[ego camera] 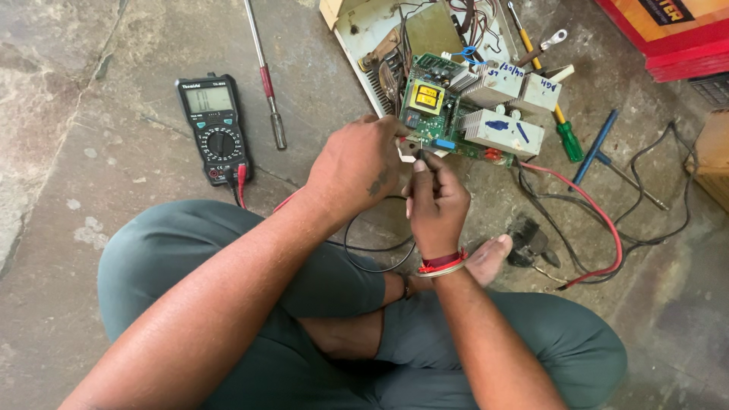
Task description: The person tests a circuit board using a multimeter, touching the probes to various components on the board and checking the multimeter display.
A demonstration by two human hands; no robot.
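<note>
Repair workshop floor: multimeter (pixel 216 127), circuit board (pixel 448 114), screwdrivers (pixel 547 91).

Bare floor (pixel 99 114) lies open left; multimeter (pixel 216 125), circuit board (pixel 448 114) and wires (pixel 600 220) crowd the right.

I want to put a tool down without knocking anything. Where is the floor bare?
Bare stone floor lies left of the multimeter, and also between the multimeter and the left hand. Right of the circuit board it is crowded with screwdrivers, cables and pliers.

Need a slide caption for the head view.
Seated person's left hand and right hand hold probes to a green circuit board, multimeter alongside.
</note>
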